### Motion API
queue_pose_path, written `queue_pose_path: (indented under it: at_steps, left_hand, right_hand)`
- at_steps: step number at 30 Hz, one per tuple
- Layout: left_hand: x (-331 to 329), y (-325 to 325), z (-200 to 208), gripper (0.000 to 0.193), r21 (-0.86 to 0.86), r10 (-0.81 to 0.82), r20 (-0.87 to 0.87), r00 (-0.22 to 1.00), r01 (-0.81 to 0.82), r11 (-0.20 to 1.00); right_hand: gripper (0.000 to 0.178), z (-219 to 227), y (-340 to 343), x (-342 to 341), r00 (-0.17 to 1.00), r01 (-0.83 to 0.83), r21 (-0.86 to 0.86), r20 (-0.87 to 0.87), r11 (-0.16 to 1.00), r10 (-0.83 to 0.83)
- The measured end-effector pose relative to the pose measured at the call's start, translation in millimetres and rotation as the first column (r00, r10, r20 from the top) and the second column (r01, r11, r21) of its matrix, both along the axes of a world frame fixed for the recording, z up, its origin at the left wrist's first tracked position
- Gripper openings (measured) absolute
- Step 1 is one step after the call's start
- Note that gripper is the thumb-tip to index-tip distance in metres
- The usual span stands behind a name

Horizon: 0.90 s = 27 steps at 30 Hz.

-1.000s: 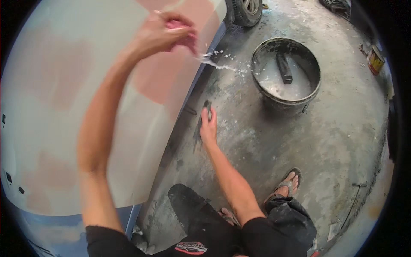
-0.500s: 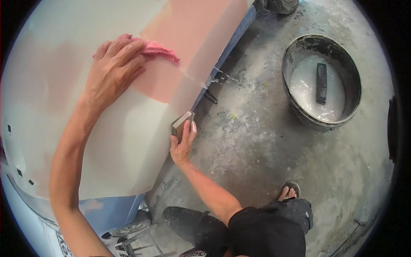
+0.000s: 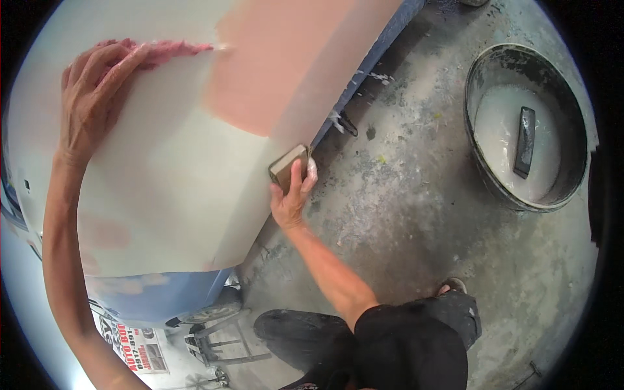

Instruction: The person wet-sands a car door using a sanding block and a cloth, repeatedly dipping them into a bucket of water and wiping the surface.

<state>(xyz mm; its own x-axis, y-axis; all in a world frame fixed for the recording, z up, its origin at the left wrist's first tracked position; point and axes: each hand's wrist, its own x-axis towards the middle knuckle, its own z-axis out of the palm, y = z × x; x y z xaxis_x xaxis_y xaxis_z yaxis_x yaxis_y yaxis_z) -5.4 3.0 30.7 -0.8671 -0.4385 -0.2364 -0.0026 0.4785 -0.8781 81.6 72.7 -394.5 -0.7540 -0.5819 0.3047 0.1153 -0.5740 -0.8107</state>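
My left hand [image 3: 97, 91] is closed around a wet-looking pink cloth [image 3: 175, 52], pressed on the pale car panel [image 3: 162, 175]. The cloth's tip reaches toward a salmon-pink patch [image 3: 279, 65] on that panel. My right hand [image 3: 294, 195] grips a sanding block [image 3: 290, 164], brown on its face with a pale side, close to the panel's right edge. My thumb and fingers hold it from below. Whether the block touches the panel, I cannot tell.
To the right on the stained concrete floor [image 3: 403, 214] stands a black bucket [image 3: 478, 162] of cloudy liquid, with a dark narrow block [image 3: 525, 143] in it. A blue car part [image 3: 162, 299], a metal stand [image 3: 227, 344] and a wheel [image 3: 211, 312] are at the lower left.
My left hand has swept the cloth leftward and slightly up, off the salmon-pink patch. My right hand still holds the sanding block; the whole view has shifted a little.
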Motion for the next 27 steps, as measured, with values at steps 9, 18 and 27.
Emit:
queue_pose_path:
  at_steps: [9, 18, 27]
  left_hand:
    - [3, -5, 4, 0.044, -0.044, -0.065, 0.042, 0.997, 0.067, 0.997]
    - [8, -2, 2, 0.039, -0.07, -0.081, 0.053, 0.995, 0.084, 0.994]
    - [11, -2, 5, 0.038, -0.069, -0.061, 0.048, 0.997, 0.064, 0.996]
  right_hand:
    - [0.072, 7, -70, -60, 0.998, 0.047, 0.118, -0.048, 0.992, -0.042]
    - [0.069, 15, -125, -112, 0.997, 0.078, 0.046, 0.014, 0.996, -0.079]
    - [0.069, -11, -38, -7, 0.996, 0.061, -0.031, -0.066, 0.998, -0.063]
